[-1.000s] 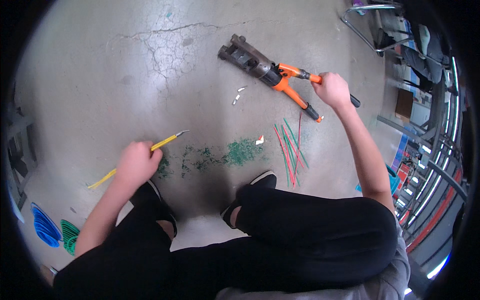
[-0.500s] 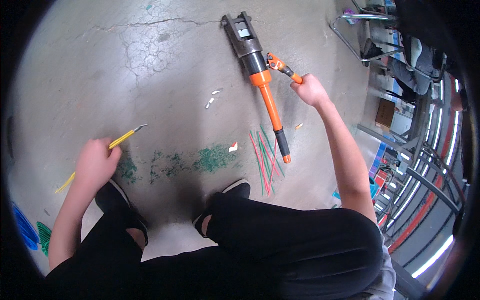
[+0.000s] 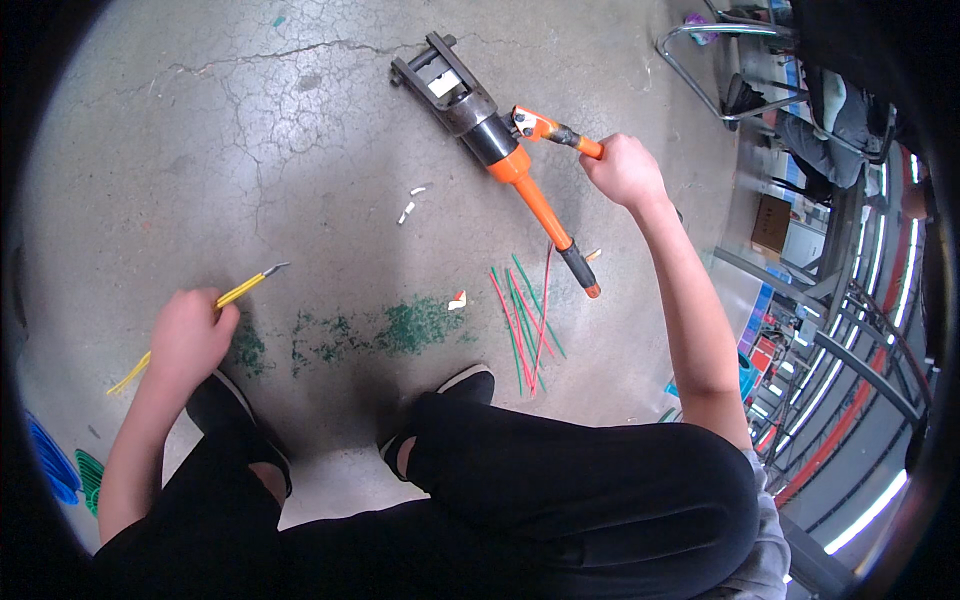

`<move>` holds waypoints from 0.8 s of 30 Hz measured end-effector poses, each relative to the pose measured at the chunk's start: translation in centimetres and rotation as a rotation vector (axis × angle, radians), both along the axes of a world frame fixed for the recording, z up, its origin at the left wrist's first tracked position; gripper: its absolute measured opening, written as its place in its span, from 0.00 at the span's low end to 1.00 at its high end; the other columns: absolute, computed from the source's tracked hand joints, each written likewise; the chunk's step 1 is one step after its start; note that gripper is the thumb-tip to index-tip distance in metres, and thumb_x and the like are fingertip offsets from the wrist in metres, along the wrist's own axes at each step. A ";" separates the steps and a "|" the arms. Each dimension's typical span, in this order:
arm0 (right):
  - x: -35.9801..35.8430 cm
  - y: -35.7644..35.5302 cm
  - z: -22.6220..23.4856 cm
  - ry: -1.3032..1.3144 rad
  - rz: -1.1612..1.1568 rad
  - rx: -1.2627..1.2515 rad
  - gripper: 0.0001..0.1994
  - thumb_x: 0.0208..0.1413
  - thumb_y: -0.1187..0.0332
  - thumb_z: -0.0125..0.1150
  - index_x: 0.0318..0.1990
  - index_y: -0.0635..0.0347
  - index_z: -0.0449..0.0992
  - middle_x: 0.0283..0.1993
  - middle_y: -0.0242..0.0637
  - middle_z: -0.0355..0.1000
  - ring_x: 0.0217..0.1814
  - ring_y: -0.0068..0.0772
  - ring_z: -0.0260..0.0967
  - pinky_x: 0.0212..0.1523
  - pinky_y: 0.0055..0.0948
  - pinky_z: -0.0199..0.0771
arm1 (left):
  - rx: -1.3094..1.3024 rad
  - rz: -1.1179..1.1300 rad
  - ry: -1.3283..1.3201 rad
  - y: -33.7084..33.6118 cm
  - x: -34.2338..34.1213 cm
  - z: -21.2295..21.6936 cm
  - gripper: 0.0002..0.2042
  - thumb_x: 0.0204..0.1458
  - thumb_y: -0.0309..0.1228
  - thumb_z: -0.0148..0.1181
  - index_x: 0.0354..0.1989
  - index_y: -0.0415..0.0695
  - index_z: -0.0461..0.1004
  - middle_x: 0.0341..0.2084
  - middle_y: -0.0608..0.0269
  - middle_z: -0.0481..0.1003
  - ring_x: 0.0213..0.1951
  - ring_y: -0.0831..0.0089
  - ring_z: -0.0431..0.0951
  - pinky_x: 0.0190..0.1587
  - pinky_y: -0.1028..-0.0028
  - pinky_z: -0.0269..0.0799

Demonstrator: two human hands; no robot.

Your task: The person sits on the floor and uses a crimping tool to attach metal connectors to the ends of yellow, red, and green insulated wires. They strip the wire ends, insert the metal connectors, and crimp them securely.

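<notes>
My right hand is closed around the short orange pump handle of a hydraulic crimping tool. The tool slants over the concrete floor, its dark steel open-frame head at the far left end and its long orange handle pointing back toward me, tipped by a black grip. Pinched in my closed left hand are yellow wires; a grey metal end piece sits on their far end. Their loose ends stick out behind the hand. I cannot tell if the tool touches the floor.
Red and green wires lie on the floor near the tool's grip, with small white scraps farther off. Blue and green coils are at the lower left. A metal-framed chair, a seated person and shelving line the right side.
The crimping tool has turned, its head swinging left and its grip end moving right and away from me. My left hand has dropped slightly nearer, still holding the yellow wires.
</notes>
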State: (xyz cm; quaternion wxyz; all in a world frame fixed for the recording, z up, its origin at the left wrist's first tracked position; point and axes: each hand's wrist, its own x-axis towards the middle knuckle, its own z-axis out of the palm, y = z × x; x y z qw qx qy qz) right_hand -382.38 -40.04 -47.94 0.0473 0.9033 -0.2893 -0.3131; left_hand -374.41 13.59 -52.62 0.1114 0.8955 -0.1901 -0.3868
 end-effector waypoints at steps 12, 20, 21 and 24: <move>-1.3 4.9 4.0 -0.036 0.154 -0.071 0.14 0.56 0.57 0.62 0.34 0.60 0.84 0.31 0.47 0.80 0.38 0.51 0.81 0.43 0.46 0.81 | 0.045 -0.078 -0.032 0.8 -0.6 0.6 0.13 0.56 0.36 0.58 0.29 0.36 0.79 0.24 0.41 0.78 0.31 0.43 0.80 0.37 0.49 0.77; -4.6 5.9 7.3 -0.113 0.066 0.104 0.14 0.58 0.58 0.63 0.39 0.60 0.81 0.32 0.49 0.79 0.39 0.53 0.80 0.43 0.48 0.80 | 0.001 -0.083 -0.004 -1.0 -0.1 1.1 0.16 0.57 0.37 0.58 0.28 0.35 0.80 0.26 0.38 0.79 0.31 0.42 0.81 0.40 0.49 0.78; -4.6 5.3 8.1 -0.082 0.001 0.155 0.13 0.57 0.60 0.63 0.39 0.60 0.81 0.33 0.49 0.79 0.38 0.54 0.79 0.41 0.47 0.79 | -0.008 -0.085 -0.010 -1.1 -0.3 1.0 0.16 0.57 0.38 0.58 0.28 0.35 0.80 0.25 0.38 0.79 0.31 0.42 0.81 0.40 0.49 0.78; -5.6 4.8 11.2 -0.034 -0.035 0.324 0.12 0.57 0.62 0.64 0.39 0.62 0.81 0.30 0.45 0.79 0.33 0.44 0.79 0.38 0.42 0.78 | -0.028 -0.094 -0.005 -1.6 -0.1 1.5 0.17 0.57 0.39 0.57 0.28 0.35 0.81 0.25 0.38 0.79 0.31 0.41 0.81 0.41 0.48 0.79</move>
